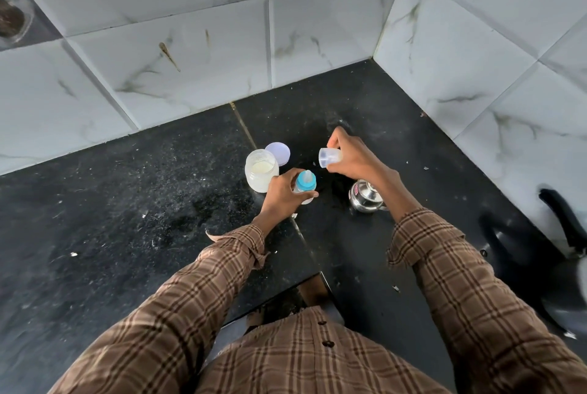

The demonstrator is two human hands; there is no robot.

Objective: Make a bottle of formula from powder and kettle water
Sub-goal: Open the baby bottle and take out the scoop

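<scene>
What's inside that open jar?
The jar holds pale powder, lying low at the bottom. Its lid lies behind it on the counter. The left hand covers part of the jar's side, so nothing shows there.

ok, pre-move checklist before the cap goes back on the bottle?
1. Left hand steadies baby bottle: ok.
2. Blue collar and teat on the bottle: ok.
3. Clear cap in right hand grip: ok.
4. Cap's open end faces the bottle: ok, it points left toward it.
5. Powder jar closed: not ok, its lid lies behind it.
6. Formula mixed in the bottle: cannot tell.
</scene>
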